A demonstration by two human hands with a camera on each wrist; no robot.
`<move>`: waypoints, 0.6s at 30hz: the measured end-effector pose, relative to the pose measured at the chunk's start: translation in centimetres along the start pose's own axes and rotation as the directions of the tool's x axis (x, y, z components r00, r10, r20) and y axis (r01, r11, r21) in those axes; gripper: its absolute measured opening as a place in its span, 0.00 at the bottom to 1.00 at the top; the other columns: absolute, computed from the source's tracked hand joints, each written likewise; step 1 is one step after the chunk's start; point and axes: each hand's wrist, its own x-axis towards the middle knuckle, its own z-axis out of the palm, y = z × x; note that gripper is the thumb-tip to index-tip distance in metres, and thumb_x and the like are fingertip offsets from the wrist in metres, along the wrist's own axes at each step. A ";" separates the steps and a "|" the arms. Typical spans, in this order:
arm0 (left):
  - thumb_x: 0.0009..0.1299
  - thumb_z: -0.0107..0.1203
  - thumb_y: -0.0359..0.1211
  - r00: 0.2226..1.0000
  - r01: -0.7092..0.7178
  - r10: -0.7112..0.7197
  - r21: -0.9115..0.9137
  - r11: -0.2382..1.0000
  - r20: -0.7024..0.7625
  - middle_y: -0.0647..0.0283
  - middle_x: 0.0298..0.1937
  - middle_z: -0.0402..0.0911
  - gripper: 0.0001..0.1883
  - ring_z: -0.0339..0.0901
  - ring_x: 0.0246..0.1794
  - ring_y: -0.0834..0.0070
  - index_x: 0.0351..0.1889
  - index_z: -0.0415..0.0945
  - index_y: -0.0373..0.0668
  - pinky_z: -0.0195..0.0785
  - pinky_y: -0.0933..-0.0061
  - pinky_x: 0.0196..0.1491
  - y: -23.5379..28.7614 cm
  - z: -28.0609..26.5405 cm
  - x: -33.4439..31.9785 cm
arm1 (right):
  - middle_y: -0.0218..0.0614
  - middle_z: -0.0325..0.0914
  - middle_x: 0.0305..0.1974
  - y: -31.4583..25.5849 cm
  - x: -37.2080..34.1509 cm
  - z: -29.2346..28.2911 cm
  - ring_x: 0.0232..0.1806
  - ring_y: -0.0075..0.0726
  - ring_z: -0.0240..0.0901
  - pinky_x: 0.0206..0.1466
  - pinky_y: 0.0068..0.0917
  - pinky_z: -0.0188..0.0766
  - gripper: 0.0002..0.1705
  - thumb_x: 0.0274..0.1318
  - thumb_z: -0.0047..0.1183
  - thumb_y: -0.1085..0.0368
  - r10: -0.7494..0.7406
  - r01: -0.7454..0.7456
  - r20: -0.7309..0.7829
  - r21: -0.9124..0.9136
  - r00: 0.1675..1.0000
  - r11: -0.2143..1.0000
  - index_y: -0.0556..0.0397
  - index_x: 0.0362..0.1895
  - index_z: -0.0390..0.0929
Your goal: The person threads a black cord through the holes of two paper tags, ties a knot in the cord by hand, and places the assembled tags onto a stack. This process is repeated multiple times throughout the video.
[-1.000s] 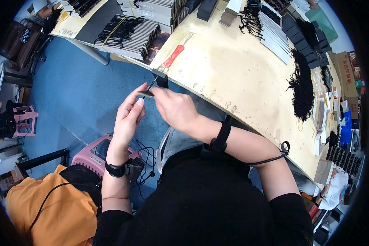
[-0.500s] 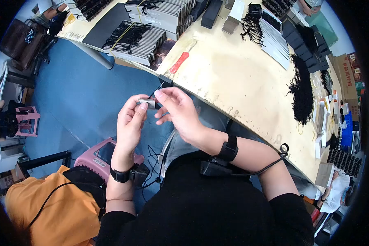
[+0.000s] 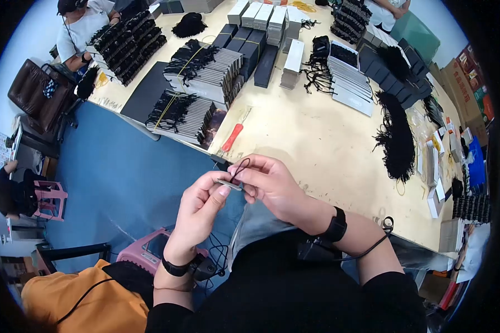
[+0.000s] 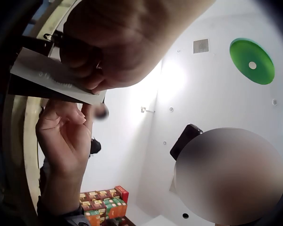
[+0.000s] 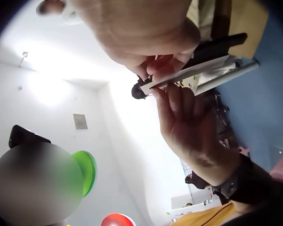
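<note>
My left hand (image 3: 199, 208) pinches a thin, flat grey piece (image 3: 229, 184) between thumb and fingers, in front of the table edge. My right hand (image 3: 275, 186) holds a looped black cord (image 3: 240, 167) at the same piece, its thumb and forefinger together. In the left wrist view the piece (image 4: 52, 75) is a long pale card with faint lettering and a dark side, and both hands touch it. The right wrist view shows the card (image 5: 188, 71) edge-on between the hands. A red-handled tool (image 3: 233, 137) lies on the table beyond them.
On the table (image 3: 311, 144) stand stacks of corded grey cards (image 3: 191, 116), dark boxes (image 3: 265, 65), white boxes (image 3: 293, 58) and a black cord bundle (image 3: 395, 139). A pink stool (image 3: 141, 252) and an orange cloth (image 3: 83, 294) are at lower left. Another person sits at upper left.
The view has tilted up, showing more of the table's far side. Both hands appear further right and lower; the right fingers, spread half a second ago, now hold the cord loop.
</note>
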 end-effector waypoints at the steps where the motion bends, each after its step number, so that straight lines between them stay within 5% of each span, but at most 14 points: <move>1: 0.68 0.46 0.30 1.000 0.000 0.000 0.007 1.000 0.011 0.77 0.21 0.61 0.10 0.52 0.20 0.90 0.45 0.68 0.36 0.45 0.88 0.23 0.4 0.5 0.3 | 0.28 0.74 0.31 -1.3 -0.9 0.1 0.22 0.16 0.64 0.25 0.15 0.65 0.11 0.53 0.51 0.65 -0.027 0.029 0.035 -0.048 0.999 0.998 0.57 0.40 0.74; 3: 0.68 0.46 0.30 0.998 0.004 -0.003 -0.025 1.000 0.067 0.76 0.21 0.61 0.11 0.52 0.20 0.90 0.45 0.68 0.35 0.44 0.88 0.23 1.0 1.7 1.1 | 0.30 0.74 0.33 -3.2 -2.2 -0.6 0.25 0.16 0.67 0.27 0.15 0.67 0.14 0.53 0.51 0.67 -0.076 0.090 0.102 -0.138 0.992 0.986 0.59 0.44 0.73; 12: 0.68 0.46 0.30 0.955 0.086 -0.106 0.082 0.993 0.277 0.77 0.22 0.64 0.11 0.51 0.20 0.91 0.45 0.68 0.34 0.44 0.88 0.23 2.2 8.5 4.9 | 0.30 0.73 0.28 -7.5 -7.7 -4.7 0.24 0.19 0.68 0.25 0.17 0.69 0.10 0.55 0.49 0.68 -0.323 0.304 -0.091 -0.179 0.942 0.936 0.61 0.40 0.75; 18: 0.69 0.42 0.29 0.923 0.045 -0.117 0.199 0.979 0.366 0.78 0.22 0.63 0.13 0.53 0.21 0.90 0.50 0.67 0.35 0.47 0.88 0.26 1.7 12.6 6.9 | 0.30 0.73 0.27 -8.7 -11.1 -7.8 0.25 0.18 0.69 0.28 0.15 0.69 0.09 0.55 0.51 0.64 -0.496 0.398 -0.214 -0.374 0.842 0.838 0.58 0.35 0.75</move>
